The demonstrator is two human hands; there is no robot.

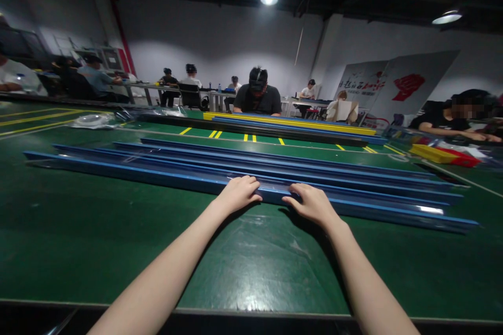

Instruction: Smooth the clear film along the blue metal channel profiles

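Note:
Several long blue channel-shaped rails lie side by side across the green tabletop. Around the front wall of the nearest blue rail, close to its middle, my left hand is closed, fingers over the upper edge and thumb on the near side. A short way to the right, my right hand grips the same rail in a like manner, its fingers bent over the edge and its thumb low in front. The fingertips of both hands are partly hidden inside the channel. The rail rests on the table.
Farther back lie a yellow rail and a black rail. A clear plastic bag sits back left, and a yellow tray and a red tray stand at right. A person sits opposite; others work around the room.

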